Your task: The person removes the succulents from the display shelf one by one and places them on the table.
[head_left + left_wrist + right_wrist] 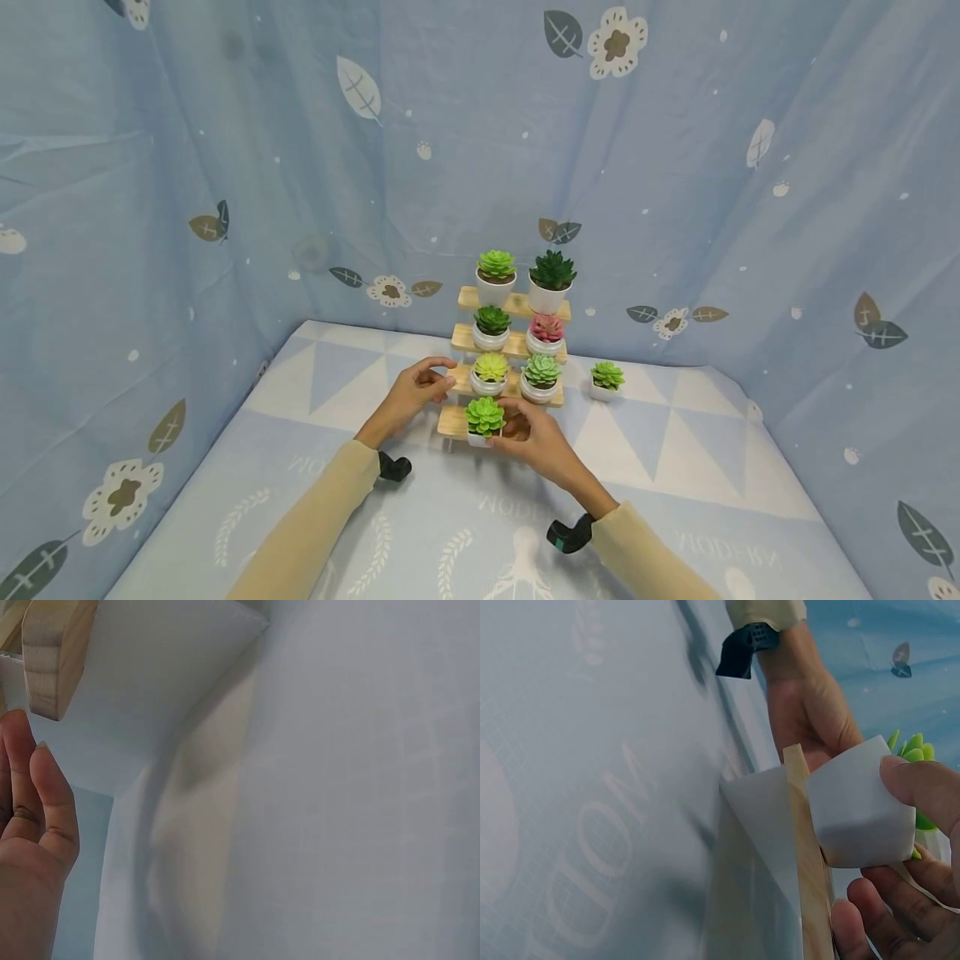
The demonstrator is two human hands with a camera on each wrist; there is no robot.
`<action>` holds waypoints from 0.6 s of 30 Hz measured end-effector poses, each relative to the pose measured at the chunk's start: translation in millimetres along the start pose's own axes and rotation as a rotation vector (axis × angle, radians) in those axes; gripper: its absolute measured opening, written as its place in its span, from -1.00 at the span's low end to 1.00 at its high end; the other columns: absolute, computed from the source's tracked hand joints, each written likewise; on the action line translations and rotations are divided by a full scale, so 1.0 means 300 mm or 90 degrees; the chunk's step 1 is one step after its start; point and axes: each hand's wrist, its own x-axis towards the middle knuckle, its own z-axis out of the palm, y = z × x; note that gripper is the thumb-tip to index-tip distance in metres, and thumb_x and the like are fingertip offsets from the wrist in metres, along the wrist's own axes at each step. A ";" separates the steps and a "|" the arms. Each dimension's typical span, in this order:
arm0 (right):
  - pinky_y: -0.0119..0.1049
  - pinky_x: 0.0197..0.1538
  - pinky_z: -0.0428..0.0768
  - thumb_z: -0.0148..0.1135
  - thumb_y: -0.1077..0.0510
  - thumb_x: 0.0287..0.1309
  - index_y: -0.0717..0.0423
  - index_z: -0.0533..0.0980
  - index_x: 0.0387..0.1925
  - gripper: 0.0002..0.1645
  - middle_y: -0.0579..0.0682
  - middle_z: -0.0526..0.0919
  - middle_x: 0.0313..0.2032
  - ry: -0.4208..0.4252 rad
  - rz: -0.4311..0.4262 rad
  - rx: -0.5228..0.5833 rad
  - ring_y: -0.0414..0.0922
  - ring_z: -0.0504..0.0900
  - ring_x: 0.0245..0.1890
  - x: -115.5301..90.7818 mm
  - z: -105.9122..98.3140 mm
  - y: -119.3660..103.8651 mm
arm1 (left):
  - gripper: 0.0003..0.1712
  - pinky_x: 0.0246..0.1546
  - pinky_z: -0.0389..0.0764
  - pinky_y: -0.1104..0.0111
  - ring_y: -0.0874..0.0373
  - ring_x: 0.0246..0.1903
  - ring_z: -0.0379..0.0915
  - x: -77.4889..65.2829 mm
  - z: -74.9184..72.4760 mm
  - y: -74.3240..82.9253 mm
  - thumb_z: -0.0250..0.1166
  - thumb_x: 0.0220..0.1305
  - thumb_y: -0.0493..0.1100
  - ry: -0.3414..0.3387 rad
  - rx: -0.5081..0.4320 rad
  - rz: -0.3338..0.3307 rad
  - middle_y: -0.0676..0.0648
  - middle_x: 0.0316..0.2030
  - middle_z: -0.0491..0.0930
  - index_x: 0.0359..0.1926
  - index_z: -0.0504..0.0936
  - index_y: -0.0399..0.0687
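My right hand (536, 437) pinches a small white pot holding a bright green artificial succulent (484, 417), with the thumb on the pot's near side. In the right wrist view the white pot (862, 806) is tilted by the camera angle, its base against the plank. This is the lowest step of a wooden tiered plant stand (452, 422). On the stand's left side, my left hand (411, 395) holds the end of the second step from the bottom between thumb and index finger. The left wrist view shows only some fingers (52, 787) below a plank end (52, 660); the grip itself is hidden.
Upper steps bear pairs of potted succulents, among them a yellow-green one (491, 372), a pale green one (542, 377) and a pink one (546, 332). Another green potted succulent (606, 380) stands on the tablecloth right of the stand. A blue curtain (465, 167) hangs behind.
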 end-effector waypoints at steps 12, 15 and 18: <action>-0.21 -0.12 0.67 0.55 -0.03 0.17 -0.09 0.49 0.32 -0.29 -0.08 0.62 -0.08 -0.002 -0.022 -0.001 -0.14 0.65 -0.17 -0.015 -0.016 -0.023 | -0.51 0.03 0.58 -0.20 -0.23 -0.14 0.63 0.002 -0.002 0.005 0.38 0.42 0.04 0.004 0.001 -0.003 -0.23 -0.11 0.64 0.29 0.57 0.08; -0.20 -0.09 0.67 0.56 -0.03 0.17 -0.15 0.49 0.32 -0.30 -0.10 0.61 -0.10 0.003 -0.016 -0.004 -0.14 0.64 -0.16 -0.021 -0.022 -0.026 | -0.49 0.04 0.57 -0.23 -0.25 -0.12 0.62 0.001 -0.002 0.006 0.37 0.44 0.01 -0.007 -0.003 0.008 -0.26 -0.09 0.63 0.32 0.55 0.02; -0.20 -0.09 0.66 0.56 -0.02 0.17 -0.17 0.49 0.32 -0.29 -0.08 0.60 -0.10 -0.003 -0.015 0.003 -0.13 0.63 -0.16 -0.028 -0.024 -0.028 | -0.49 0.04 0.56 -0.25 -0.26 -0.13 0.62 -0.003 -0.003 0.004 0.37 0.43 -0.01 -0.010 -0.005 0.005 -0.28 -0.09 0.63 0.32 0.55 -0.01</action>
